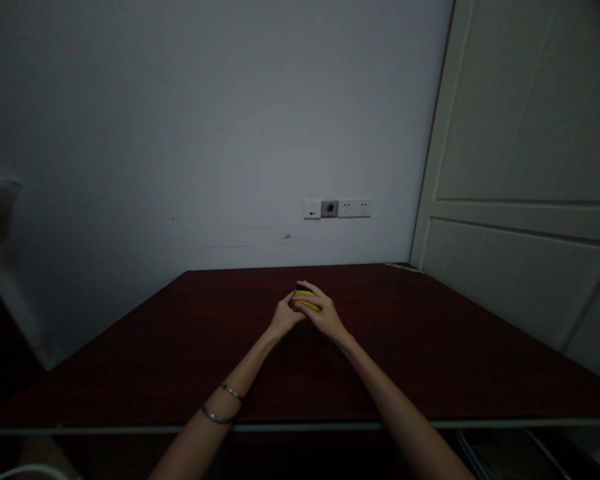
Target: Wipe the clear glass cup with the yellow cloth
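A small yellow and dark object (305, 296) sits between both hands over the middle of the dark red table (180, 347). My left hand (286, 315) grips its left side with curled fingers. From the right, my right hand (321, 312) wraps over its top and side. Most of the object is hidden by the fingers, so I cannot make out what it is. Two thin bracelets (223, 402) circle my left forearm.
A pale wall stands behind the table, with a row of power sockets (337, 209). A white panelled door (525, 180) closes off the right side. The table's light front edge (300, 427) runs just above my elbows.
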The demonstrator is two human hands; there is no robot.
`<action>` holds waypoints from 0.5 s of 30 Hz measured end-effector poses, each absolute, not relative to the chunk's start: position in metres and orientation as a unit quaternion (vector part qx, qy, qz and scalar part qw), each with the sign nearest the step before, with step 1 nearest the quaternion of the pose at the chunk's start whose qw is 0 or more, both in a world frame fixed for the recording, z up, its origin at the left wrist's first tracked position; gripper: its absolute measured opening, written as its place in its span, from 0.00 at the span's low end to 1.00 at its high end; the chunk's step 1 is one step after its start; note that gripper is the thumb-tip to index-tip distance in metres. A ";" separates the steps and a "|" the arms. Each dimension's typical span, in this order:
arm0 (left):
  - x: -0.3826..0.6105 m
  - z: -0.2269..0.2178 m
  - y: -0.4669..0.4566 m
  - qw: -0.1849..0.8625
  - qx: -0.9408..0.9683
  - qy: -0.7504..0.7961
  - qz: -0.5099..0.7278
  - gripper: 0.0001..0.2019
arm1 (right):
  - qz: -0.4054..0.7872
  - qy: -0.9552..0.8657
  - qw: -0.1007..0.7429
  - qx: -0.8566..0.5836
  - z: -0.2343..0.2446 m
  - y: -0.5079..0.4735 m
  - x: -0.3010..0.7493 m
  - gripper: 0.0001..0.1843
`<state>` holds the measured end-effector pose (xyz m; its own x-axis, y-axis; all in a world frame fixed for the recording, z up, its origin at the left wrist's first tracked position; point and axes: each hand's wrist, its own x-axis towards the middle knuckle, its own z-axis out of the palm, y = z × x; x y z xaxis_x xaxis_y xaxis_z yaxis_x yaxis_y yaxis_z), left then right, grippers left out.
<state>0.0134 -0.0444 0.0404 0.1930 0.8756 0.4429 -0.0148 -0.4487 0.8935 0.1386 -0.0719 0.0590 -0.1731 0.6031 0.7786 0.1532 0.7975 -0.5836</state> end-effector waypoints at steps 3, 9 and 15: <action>0.013 0.042 -0.047 0.404 0.660 0.347 0.530 0.27 | 0.212 -0.703 0.620 -0.277 0.058 -0.066 0.138 0.11; 0.014 0.045 -0.053 0.410 0.677 0.348 0.502 0.33 | 0.281 -0.641 0.642 -0.314 0.056 -0.051 0.149 0.15; 0.011 0.041 -0.045 0.452 0.625 0.335 0.541 0.27 | 0.254 -0.719 0.597 -0.248 0.061 -0.064 0.149 0.11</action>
